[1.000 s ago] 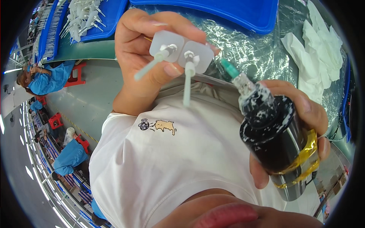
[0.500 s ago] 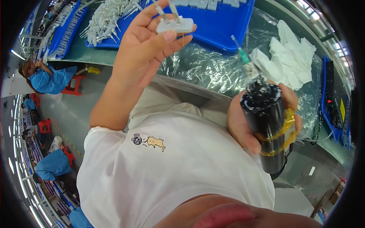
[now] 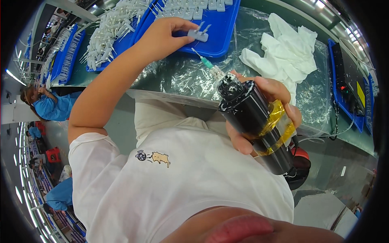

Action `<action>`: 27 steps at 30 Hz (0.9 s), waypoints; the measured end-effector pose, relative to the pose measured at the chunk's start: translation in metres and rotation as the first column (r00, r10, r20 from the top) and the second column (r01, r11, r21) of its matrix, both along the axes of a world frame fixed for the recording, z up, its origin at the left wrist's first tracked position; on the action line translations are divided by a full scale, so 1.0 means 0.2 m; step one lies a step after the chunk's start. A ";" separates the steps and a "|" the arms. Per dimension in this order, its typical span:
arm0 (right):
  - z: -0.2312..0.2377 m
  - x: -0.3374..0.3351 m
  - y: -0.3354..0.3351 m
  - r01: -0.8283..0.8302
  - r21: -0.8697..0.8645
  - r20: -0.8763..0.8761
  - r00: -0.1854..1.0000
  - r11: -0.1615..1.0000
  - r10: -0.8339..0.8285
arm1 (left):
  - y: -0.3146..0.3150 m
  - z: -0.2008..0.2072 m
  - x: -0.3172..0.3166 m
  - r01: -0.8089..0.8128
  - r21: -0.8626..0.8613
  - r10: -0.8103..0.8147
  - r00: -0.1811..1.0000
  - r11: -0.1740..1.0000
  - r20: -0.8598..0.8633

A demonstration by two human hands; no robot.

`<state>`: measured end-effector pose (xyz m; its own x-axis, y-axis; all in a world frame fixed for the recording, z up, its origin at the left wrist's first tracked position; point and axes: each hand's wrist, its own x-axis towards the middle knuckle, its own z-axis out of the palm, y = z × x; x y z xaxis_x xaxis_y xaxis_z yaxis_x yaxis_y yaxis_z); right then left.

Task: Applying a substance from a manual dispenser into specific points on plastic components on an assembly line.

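My left hand reaches over the near part of a blue tray. Thumb and forefinger pinch the left end of a small white plug piece whose two metal prongs point up; whether it touches the tray floor I cannot tell. Wrapped in my right hand is a thick black cylindrical dispenser bound with yellow tape. White residue coats its front end, and a green needle tip slants up and left, just short of the tray's near edge. More white plug pieces stand in rows farther back in the tray.
Left of the tray lies a heap of white pronged pieces. Crumpled white tissue rests on the plastic-covered table. A black box with a red light sits at the right, its cable trailing nearby. People in blue sit at far left.
My left hand has carried the plug piece forward and down from above the table to the tray. The dispenser in my right hand has shifted left and tilted more to the left.
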<state>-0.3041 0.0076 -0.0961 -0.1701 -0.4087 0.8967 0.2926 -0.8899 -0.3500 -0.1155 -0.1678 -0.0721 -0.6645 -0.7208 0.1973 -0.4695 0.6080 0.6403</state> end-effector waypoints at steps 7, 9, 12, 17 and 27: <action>-0.02 0.02 -0.02 0.006 -0.024 0.045 0.999 1.000 -0.005 | 0.01 0.13 0.05 -0.031 -0.210 0.076 0.976 0.977 0.206; -0.02 0.03 -0.02 0.004 -0.029 0.056 0.998 1.000 -0.002 | 0.01 0.19 0.03 -0.065 -0.177 0.106 0.968 0.982 0.228; -0.03 0.04 -0.02 0.007 -0.039 0.063 0.998 0.999 -0.005 | 0.00 0.35 -0.10 -0.060 -0.071 0.077 0.958 0.996 0.276; -0.04 0.05 -0.02 0.020 -0.066 0.087 0.996 0.998 -0.014 | -0.04 0.42 -0.23 0.082 -0.138 -0.014 0.899 0.987 0.438; -0.05 0.00 0.01 -0.010 -0.026 -0.019 1.000 1.000 0.010 | -0.16 0.39 -0.40 -0.062 -0.263 0.157 0.920 0.963 0.358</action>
